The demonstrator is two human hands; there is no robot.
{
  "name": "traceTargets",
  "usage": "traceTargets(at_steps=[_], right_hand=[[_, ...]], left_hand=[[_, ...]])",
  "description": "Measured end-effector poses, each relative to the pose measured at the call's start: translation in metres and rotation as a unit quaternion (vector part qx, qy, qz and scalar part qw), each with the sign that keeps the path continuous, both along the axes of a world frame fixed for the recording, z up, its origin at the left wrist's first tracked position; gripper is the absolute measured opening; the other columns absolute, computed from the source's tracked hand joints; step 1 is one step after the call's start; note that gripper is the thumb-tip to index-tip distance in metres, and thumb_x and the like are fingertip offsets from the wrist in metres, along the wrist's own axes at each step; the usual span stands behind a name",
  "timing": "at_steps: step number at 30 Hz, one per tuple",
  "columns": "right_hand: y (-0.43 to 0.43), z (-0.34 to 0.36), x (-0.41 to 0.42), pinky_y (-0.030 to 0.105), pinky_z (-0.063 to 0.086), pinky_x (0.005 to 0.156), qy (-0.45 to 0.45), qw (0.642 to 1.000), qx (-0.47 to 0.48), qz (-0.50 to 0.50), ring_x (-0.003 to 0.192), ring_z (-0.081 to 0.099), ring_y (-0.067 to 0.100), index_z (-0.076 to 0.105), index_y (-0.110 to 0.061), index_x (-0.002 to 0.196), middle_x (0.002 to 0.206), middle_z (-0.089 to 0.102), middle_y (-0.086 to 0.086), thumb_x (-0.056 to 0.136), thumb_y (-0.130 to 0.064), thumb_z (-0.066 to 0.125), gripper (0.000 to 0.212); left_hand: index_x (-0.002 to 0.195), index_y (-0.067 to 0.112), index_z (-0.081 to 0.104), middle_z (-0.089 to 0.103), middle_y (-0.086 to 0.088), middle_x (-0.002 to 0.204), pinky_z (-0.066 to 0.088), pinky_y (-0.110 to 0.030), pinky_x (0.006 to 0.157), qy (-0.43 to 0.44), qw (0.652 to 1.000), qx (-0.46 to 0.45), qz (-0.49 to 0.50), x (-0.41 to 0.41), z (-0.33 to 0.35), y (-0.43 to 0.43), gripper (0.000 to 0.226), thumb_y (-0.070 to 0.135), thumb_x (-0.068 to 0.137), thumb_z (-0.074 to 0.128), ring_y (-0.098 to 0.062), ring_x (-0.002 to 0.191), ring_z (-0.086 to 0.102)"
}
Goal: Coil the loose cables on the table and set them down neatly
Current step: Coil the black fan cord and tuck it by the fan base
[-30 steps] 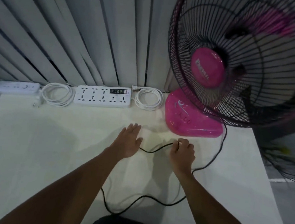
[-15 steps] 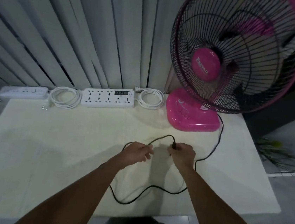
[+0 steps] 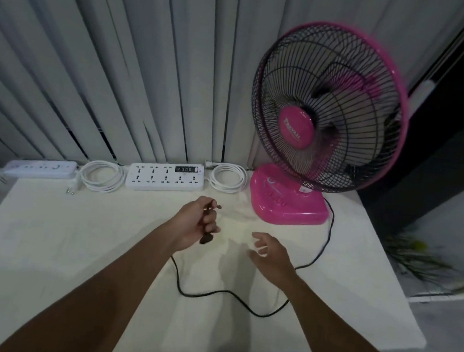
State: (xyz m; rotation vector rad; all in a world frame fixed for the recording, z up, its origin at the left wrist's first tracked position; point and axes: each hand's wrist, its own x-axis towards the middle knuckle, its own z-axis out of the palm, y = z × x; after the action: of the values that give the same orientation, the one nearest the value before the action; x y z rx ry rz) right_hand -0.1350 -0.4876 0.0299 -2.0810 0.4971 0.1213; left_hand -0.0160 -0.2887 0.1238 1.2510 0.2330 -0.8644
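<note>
Black cable loose on table, sagging in one wide loop nearest the body, between the two forearms. From that loop, one run up to left hand; other run behind the right forearm, then out right and back along the table edge to the rear of pink fan.

Left hand raised just above the table, fingers curled shut around the plug end of the cable, a dark bit showing above and below the fist; blur there, so exact grip hard to read. Right hand near it but apart, palm turned inward, fingers spread and slightly bent, holding nothing.

Step in hand, by judgement: start of coiling the last cable, first loop not yet formed. Next move likely: right hand down to the slack, a length drawn up and laid into the left palm, repeated in even turns. Care needed not to tug the fan by its cord.

Further back, along the curtain: two white coils lying neat and flat, either side of large power strip, with small power strip at far left.
</note>
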Motion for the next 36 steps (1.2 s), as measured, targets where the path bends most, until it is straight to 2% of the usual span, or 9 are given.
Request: traceTargets(at_steps=[4, 7, 9, 14, 19, 22, 26, 31, 36], right_hand=[[-0.010, 0.027, 0.023, 0.026, 0.051, 0.094, -0.105, 0.994, -0.026, 0.034, 0.105, 0.058, 0.011, 0.055, -0.022, 0.135, 0.117, 0.061, -0.002, 0.091, -0.014, 0.069, 0.048], [-0.003, 0.044, 0.034, 0.010, 0.033, 0.103, -0.123, 0.986, -0.009, 0.110, 0.127, 0.044, 0.000, 0.046, -0.032, 0.144, 0.137, 0.050, -0.013, 0.090, -0.026, 0.072, 0.060], [0.007, 0.049, 0.041, 0.016, 0.035, 0.105, -0.159, 0.974, -0.043, 0.157, 0.127, 0.046, 0.001, 0.055, -0.030, 0.136, 0.134, 0.054, -0.011, 0.094, -0.028, 0.068, 0.044], [0.019, 0.060, 0.037, 0.027, 0.044, 0.064, -0.165, 0.971, -0.068, 0.158, 0.069, 0.058, -0.004, 0.048, -0.024, 0.114, 0.079, 0.055, -0.015, 0.105, -0.019, 0.042, 0.012], [0.022, 0.061, 0.015, 0.045, 0.055, 0.070, -0.182, 0.920, -0.245, 0.248, 0.090, 0.069, 0.032, 0.037, -0.024, 0.142, 0.117, 0.067, 0.005, 0.105, -0.026, 0.039, 0.037], [0.022, 0.071, 0.010, 0.045, 0.055, 0.068, -0.247, 0.879, -0.291, 0.287, 0.079, 0.066, 0.030, 0.052, -0.017, 0.135, 0.104, 0.065, 0.005, 0.106, -0.031, 0.040, 0.034], [0.017, 0.097, 0.017, 0.030, 0.043, 0.055, -0.291, 0.902, -0.196, 0.253, 0.055, 0.046, 0.010, 0.063, -0.022, 0.083, 0.064, 0.058, -0.008, 0.097, -0.041, 0.058, 0.024], [0.005, 0.118, 0.052, 0.024, 0.034, 0.045, -0.205, 0.969, 0.029, 0.136, 0.044, 0.037, 0.005, 0.062, -0.018, 0.068, 0.047, 0.044, -0.010, 0.087, -0.050, 0.065, 0.038], [-0.020, 0.105, 0.073, 0.024, 0.036, 0.050, -0.161, 0.980, -0.028, 0.113, 0.046, 0.042, 0.001, 0.064, -0.024, 0.072, 0.051, 0.051, -0.017, 0.089, -0.050, 0.065, 0.032]], left_hand=[[0.087, 0.012, 0.064, 0.021, 0.004, 0.053, 0.021, -0.026, 0.045, 0.008, 0.993, -0.010, -0.115, 0.001, 0.021, 0.009, 0.031, 0.029, 0.099, 0.041, -0.011, 0.041, 0.017], [0.090, 0.010, 0.069, 0.022, 0.002, 0.059, 0.018, -0.028, 0.050, 0.023, 0.984, -0.047, -0.171, 0.000, 0.036, 0.013, 0.031, 0.026, 0.095, 0.043, -0.013, 0.049, 0.017], [0.088, 0.009, 0.068, 0.030, 0.000, 0.062, 0.026, -0.026, 0.050, 0.023, 0.979, -0.069, -0.190, -0.002, 0.044, 0.012, 0.027, 0.025, 0.095, 0.047, -0.014, 0.051, 0.025], [0.096, 0.002, 0.074, 0.072, -0.019, 0.097, 0.056, -0.032, 0.070, -0.012, 0.979, -0.147, -0.140, -0.005, 0.050, 0.009, 0.027, 0.020, 0.098, 0.054, -0.024, 0.078, 0.069], [0.120, -0.013, 0.060, 0.062, -0.031, 0.127, 0.056, -0.042, 0.092, -0.053, 0.974, -0.219, -0.040, -0.010, 0.032, -0.002, 0.032, 0.010, 0.100, 0.048, -0.039, 0.120, 0.061], [0.124, -0.013, 0.054, 0.063, -0.028, 0.126, 0.055, -0.045, 0.094, -0.082, 0.972, -0.215, 0.052, -0.011, 0.016, -0.006, 0.033, 0.009, 0.101, 0.045, -0.037, 0.119, 0.062], [0.120, -0.009, 0.059, 0.069, -0.022, 0.119, 0.053, -0.044, 0.098, -0.172, 0.975, -0.112, 0.081, -0.013, 0.000, -0.004, 0.031, 0.012, 0.102, 0.047, -0.031, 0.114, 0.066], [0.087, 0.009, 0.068, 0.068, 0.007, 0.065, 0.046, -0.014, 0.059, -0.335, 0.938, 0.083, -0.042, -0.028, 0.003, -0.012, 0.030, 0.020, 0.104, 0.046, -0.004, 0.061, 0.060], [0.082, 0.008, 0.059, 0.033, 0.002, 0.056, 0.041, -0.028, 0.058, -0.223, 0.970, 0.044, -0.089, -0.028, 0.011, -0.027, 0.041, 0.028, 0.107, 0.034, -0.013, 0.047, 0.030]])
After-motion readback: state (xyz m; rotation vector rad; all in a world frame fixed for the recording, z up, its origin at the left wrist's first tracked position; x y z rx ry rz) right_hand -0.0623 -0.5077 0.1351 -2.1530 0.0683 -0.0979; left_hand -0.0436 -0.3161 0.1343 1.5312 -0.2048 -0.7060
